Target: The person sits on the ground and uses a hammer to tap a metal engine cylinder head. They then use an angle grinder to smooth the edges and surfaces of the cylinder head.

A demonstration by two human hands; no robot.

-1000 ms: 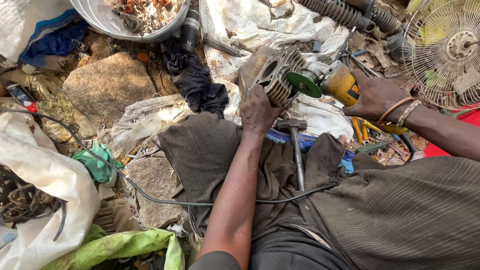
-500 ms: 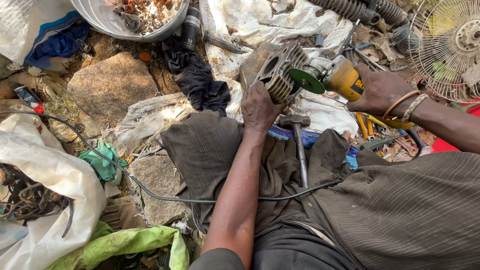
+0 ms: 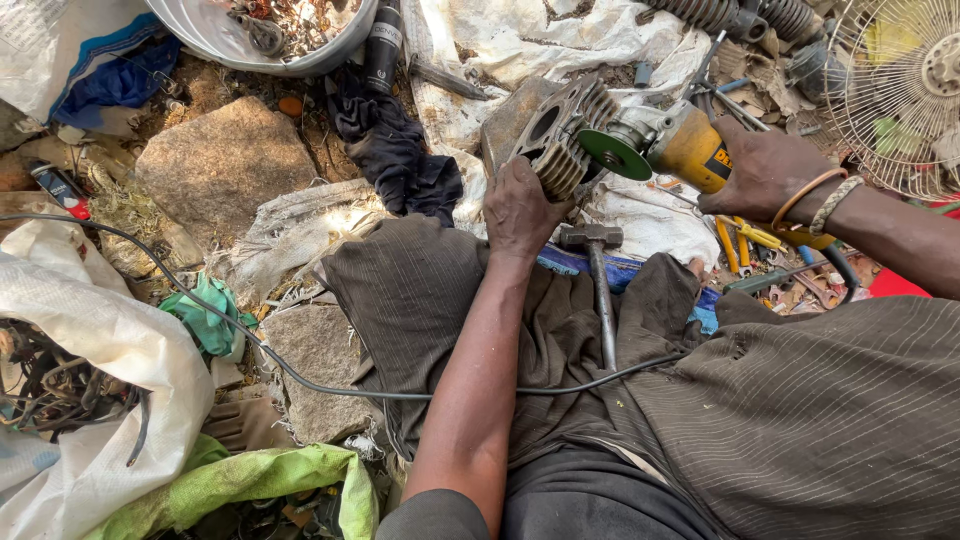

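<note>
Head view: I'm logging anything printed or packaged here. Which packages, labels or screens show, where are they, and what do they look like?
Black can: top centre, beside the grey basin, cylindrical, with pale print.
Small red and black tube: left edge, lying on the ground.
White sack: lower left, crumpled, faint print.
Black label patch on the yellow grinder, held in the right hand.
No screens or signs.

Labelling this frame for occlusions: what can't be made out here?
Head view only:
- Left hand covers the near side of the finned engine cylinder.
- Right hand wraps the yellow angle grinder, hiding its switch.
- Fan guard cut off by the right edge.
- Metal basin cut off by the top edge.
- Hammer handle end sinks into cloth folds.
</note>
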